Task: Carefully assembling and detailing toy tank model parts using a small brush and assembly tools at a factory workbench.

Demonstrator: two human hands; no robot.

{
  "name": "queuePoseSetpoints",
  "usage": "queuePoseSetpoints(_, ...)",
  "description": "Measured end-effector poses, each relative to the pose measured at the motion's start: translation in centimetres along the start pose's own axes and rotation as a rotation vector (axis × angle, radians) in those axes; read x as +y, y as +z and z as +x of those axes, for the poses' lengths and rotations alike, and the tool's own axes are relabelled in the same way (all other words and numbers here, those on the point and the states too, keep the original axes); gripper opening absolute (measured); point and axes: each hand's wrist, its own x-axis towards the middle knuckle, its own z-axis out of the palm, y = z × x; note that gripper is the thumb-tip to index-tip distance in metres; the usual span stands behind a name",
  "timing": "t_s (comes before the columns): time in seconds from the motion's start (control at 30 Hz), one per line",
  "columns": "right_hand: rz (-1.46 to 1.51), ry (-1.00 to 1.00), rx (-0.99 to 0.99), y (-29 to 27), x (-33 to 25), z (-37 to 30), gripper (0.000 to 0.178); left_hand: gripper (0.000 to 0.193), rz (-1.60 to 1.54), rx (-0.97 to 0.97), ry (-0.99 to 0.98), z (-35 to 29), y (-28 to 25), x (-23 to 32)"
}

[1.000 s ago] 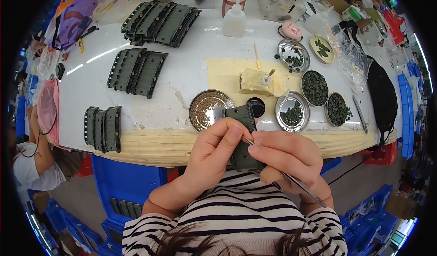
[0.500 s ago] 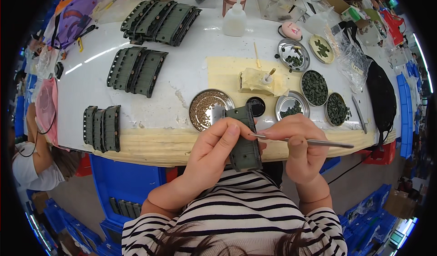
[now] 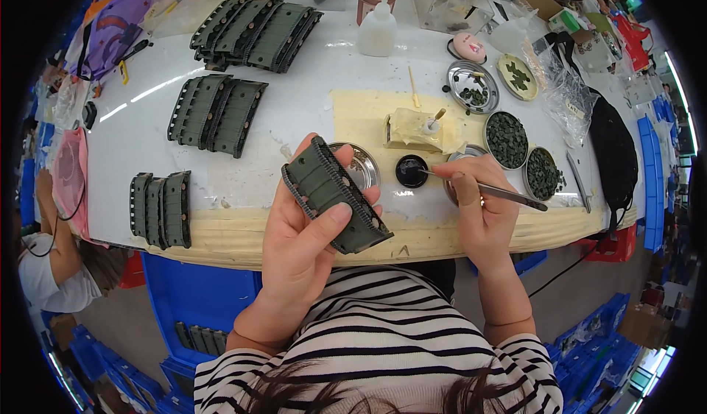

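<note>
My left hand point(image 3: 300, 241) is wrapped round a dark green curved plastic panel point(image 3: 331, 193) with toothed long edges, tilted above the table's front edge. Silver tweezers point(image 3: 512, 195) are pinched in my right hand point(image 3: 486, 206), their tip at a small round dish of black stuff point(image 3: 412, 171). Behind the left hand, a metal dish point(image 3: 359, 167) of small brownish pieces is mostly hidden. Another metal dish point(image 3: 458, 153) is partly covered by my right hand. Beyond the black dish stands a tape-wrapped block point(image 3: 416, 131) holding a small bottle with a stick in it.
More green panels lie in stacks point(image 3: 254, 35), point(image 3: 217, 116) and a row point(image 3: 160, 209) at the left. Dishes of dark green bits point(image 3: 507, 140) stand at the right, near another pair of tweezers point(image 3: 579, 182). A white squeeze bottle point(image 3: 378, 31) stands at the back. A person point(image 3: 55, 267) sits far left.
My left hand has moved left and up with the panel, now tilted. My right hand has drawn the tweezers away from the panel and lowered their tip to the black dish.
</note>
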Motion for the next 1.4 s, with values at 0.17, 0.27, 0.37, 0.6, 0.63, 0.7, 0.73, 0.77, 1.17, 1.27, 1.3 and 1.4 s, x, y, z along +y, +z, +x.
queuePoseSetpoints(0.17,-0.144,-0.154,-0.014,0.2,0.5,0.4,0.009,0.056,-0.158,0.032,-0.124,-0.1,-0.7,0.0)
queuePoseSetpoints(0.27,-0.162,-0.174,-0.014,0.3,0.7,0.4,0.009,0.052,-0.231,0.033,-0.135,-0.2,-1.3,-0.5)
queuePoseSetpoints(0.37,-0.172,-0.189,-0.014,0.4,0.8,0.4,0.008,0.046,-0.258,0.011,-0.131,-0.2,-1.4,-0.5)
queuePoseSetpoints(0.6,-0.203,-0.191,-0.036,0.5,0.6,0.4,0.008,0.042,-0.159,0.102,-0.108,-0.3,-0.7,0.2)
queuePoseSetpoints(0.63,-0.206,-0.19,-0.038,0.5,0.6,0.4,0.007,0.042,-0.164,0.097,-0.099,-0.3,-0.7,0.2)
queuePoseSetpoints(0.7,-0.199,-0.2,-0.033,0.6,0.7,0.4,0.007,0.044,-0.174,0.086,-0.08,-0.3,-0.8,0.2)
queuePoseSetpoints(0.73,-0.195,-0.205,-0.03,0.6,0.7,0.4,0.007,0.043,-0.199,0.08,-0.084,-0.3,-0.7,0.3)
queuePoseSetpoints(0.77,-0.198,-0.202,-0.033,0.6,0.7,0.4,0.007,0.043,-0.224,0.074,-0.088,-0.3,-0.6,0.3)
queuePoseSetpoints(1.17,0.292,-0.271,-0.105,-0.5,-2.2,-0.3,0.017,0.042,-0.273,0.119,-0.17,0.2,-0.4,0.1)
queuePoseSetpoints(1.27,0.395,-0.242,-0.148,0.0,-2.7,-0.4,0.018,0.042,-0.31,0.114,-0.199,0.3,-0.4,0.0)
queuePoseSetpoints(1.3,0.404,-0.235,-0.149,0.2,-2.8,-0.4,0.018,0.041,-0.326,0.115,-0.204,0.3,-0.3,0.0)
queuePoseSetpoints(1.4,0.425,-0.227,-0.153,0.6,-2.8,-0.5,0.018,0.04,-0.312,0.101,-0.205,0.2,-0.3,0.0)
